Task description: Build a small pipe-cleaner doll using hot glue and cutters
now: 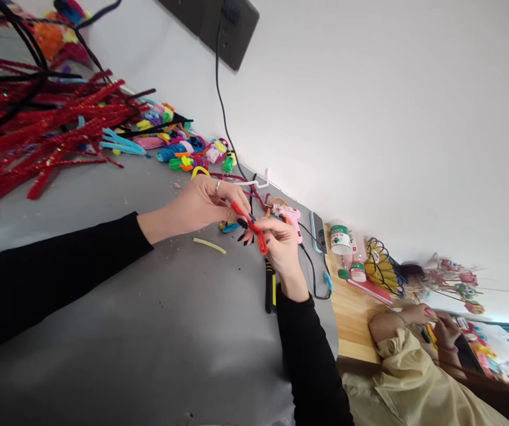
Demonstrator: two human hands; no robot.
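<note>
Between both hands, above the grey table [183,307], is a bent red pipe cleaner [261,241] with a loop at its lower end. My left hand [212,204], wearing a ring, pinches its upper part. My right hand [283,245] grips it lower down, its fingertips almost meeting those of the left. Just beyond the hands lies a pink glue gun [292,218] with a black cord. Black-and-yellow tool handles [271,290] rest beside my right wrist. A short pale yellow strip [210,245] lies below my left hand.
Red glittery pipe cleaners [54,130] are heaped at the left. Several small colourful pipe-cleaner pieces [183,151] line the wall. A phone [318,232], a paper cup [340,238] and a bottle [358,263] stand rightward. Another person's sleeve [409,370] shows at the adjoining wooden table [356,319].
</note>
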